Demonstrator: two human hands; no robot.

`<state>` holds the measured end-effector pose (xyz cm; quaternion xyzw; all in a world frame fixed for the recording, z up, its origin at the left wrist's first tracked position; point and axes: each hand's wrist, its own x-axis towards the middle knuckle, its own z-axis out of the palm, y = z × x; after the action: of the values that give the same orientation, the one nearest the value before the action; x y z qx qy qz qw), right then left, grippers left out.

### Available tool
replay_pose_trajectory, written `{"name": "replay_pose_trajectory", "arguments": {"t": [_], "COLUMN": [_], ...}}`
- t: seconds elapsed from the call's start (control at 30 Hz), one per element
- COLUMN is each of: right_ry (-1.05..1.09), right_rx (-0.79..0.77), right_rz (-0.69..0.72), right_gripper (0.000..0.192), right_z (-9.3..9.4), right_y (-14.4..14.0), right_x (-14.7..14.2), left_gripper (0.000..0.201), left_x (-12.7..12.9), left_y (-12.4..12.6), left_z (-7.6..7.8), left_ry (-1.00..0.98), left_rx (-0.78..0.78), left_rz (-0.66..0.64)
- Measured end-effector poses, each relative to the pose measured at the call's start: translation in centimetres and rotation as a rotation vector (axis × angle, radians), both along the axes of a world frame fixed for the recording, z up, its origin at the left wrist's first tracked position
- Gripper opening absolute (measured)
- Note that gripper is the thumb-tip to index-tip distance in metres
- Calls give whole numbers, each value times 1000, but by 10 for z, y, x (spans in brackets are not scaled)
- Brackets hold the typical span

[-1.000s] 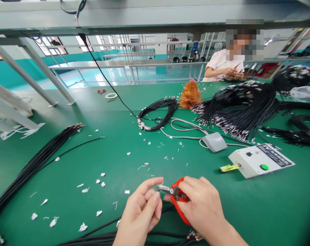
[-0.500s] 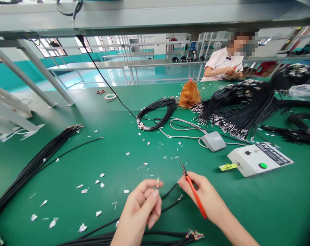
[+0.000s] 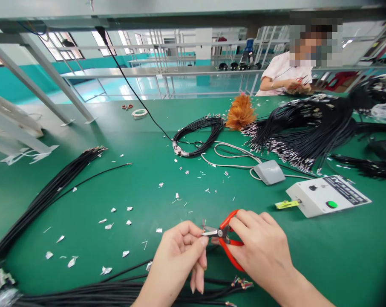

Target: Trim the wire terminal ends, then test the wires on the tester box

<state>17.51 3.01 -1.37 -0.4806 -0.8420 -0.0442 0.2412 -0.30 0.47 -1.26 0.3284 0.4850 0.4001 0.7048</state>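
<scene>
Work at a cable end, seen from the worker's own viewpoint. The left hand point(image 3: 183, 251) has its grip together at thumb and forefinger, pinching what appears to be a cable end, from which fine wires point(image 3: 204, 222) project just above the fingertips; the remainder of that cable is largely hidden. The right hand point(image 3: 260, 238) has its grip clamped on the red-handled cutters point(image 3: 221, 233), handles spread, blades reaching to the wires beside the left forefinger; whether metal touches wire is too small to tell. The step in hand is probably the trimming or dressing of these wires. The next move calls for a steady pinch, blades kept clear of the skin, and a measured squeeze of the handles, so that only the intended strand is caught. Nearest the worker, black cables point(image 3: 122, 289) lie on the green counter point(image 3: 340, 256), their coloured ends point(image 3: 242, 282) toward the right; another bundle point(image 3: 46, 200) slants away at the left. Foil-like scraps point(image 3: 72, 261) and short pale offcuts point(image 3: 144, 245) are strewn between, consistent with such work. Beyond the right hand rests a white box point(image 3: 327, 194) bearing 1 green button point(image 3: 332, 204); at the far edge sits 1 co-worker point(image 3: 289, 72).
</scene>
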Motion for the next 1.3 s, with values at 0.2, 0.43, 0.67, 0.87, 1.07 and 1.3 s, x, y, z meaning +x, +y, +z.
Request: {"name": "replay_pose_trajectory", "arguments": {"t": [0.2, 0.43, 0.67, 0.87, 1.07, 1.3], "right_ry": [-55, -12, 317, 419, 554, 866], "right_rx": [74, 32, -371, -570, -657, -776], "right_rz": [13, 56, -116, -231, -127, 295], "right_gripper": [23, 32, 38, 38, 34, 45], "right_z": [0, -1, -4, -13, -18, 3], "right_y": [0, 4, 13, 31, 41, 40], "right_x": [2, 3, 18, 46, 58, -15], "left_gripper": [32, 27, 22, 19, 20, 51], "left_x": [-1, -1, 0, -18, -38, 12], "left_y": [0, 0, -1, 15, 5, 15], "left_z": [0, 4, 0, -7, -6, -24], "left_ry": [-10, 31, 61, 727, 953, 424], "left_rx": [-20, -6, 55, 551, 583, 278], "left_rz": [-11, -4, -17, -62, -115, 13]}}
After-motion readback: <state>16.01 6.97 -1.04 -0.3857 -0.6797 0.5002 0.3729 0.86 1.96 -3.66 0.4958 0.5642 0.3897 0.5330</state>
